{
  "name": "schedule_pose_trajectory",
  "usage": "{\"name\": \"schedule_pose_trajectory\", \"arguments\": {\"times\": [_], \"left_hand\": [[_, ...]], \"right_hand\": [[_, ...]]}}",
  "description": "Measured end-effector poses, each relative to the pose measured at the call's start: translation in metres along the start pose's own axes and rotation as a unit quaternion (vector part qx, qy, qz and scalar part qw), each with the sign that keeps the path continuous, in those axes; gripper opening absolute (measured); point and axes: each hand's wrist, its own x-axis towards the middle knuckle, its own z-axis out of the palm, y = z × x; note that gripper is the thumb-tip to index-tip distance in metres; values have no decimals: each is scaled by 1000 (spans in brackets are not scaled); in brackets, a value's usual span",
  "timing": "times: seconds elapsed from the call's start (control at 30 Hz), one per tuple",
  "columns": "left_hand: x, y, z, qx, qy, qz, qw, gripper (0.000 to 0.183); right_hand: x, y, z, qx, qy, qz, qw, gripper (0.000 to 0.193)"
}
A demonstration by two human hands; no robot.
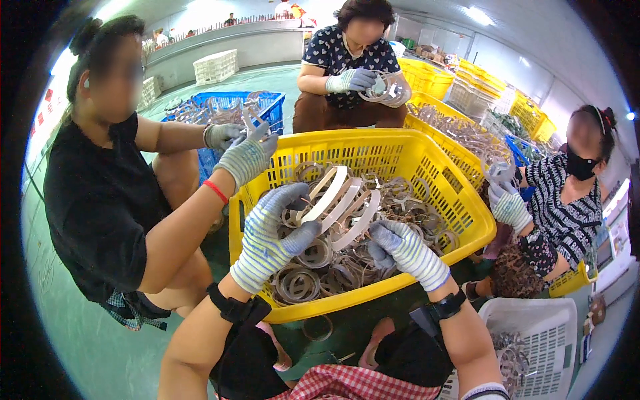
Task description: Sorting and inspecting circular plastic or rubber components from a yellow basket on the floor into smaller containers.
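Observation:
My gloved left hand point(267, 230) is closed on a bunch of curved grey-white bands point(363, 220), which fan out side by side over the basket. The fingers are behind the bunch and the thumb is in front. My gloved right hand point(413, 253) is just right of the bands, its fingers bent and drawn together near their edge. What lies between those fingertips is hidden. Below both hands, a yellow slotted basket point(320, 308) holds a heap of grey rings point(297, 283) and thin scraps.
Co-workers sit left, across and right, handling similar pieces; the left one's gloved hands point(247, 157) are near my left hand. A blue crate point(270, 110), another yellow basket point(460, 170) and a white crate point(560, 313) hold more pieces. One ring point(317, 328) lies on the floor.

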Motion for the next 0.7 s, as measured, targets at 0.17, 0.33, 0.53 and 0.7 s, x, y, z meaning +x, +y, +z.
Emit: {"name": "schedule_pose_trajectory", "arguments": {"times": [0.17, 0.33, 0.53, 0.7], "left_hand": [[-3, 0, 10, -53, 7, -40, 998, 45], [0, -1, 17, -84, -11, -68, 994, 44], [4, 9, 44, -101, 14, 30, 994, 59], [33, 6, 83, 81, 98, -66, 990, 32]], "right_hand": [[-2, 6, -3, -20, 17, -3, 1000, 43], [-11, 7, -5, -5, 29, -31, 999, 44], [-33, 3, -19, -43, 71, -42, 996, 47], [-1, 1, -8, -158, 72, -225, 959, 32]]}}
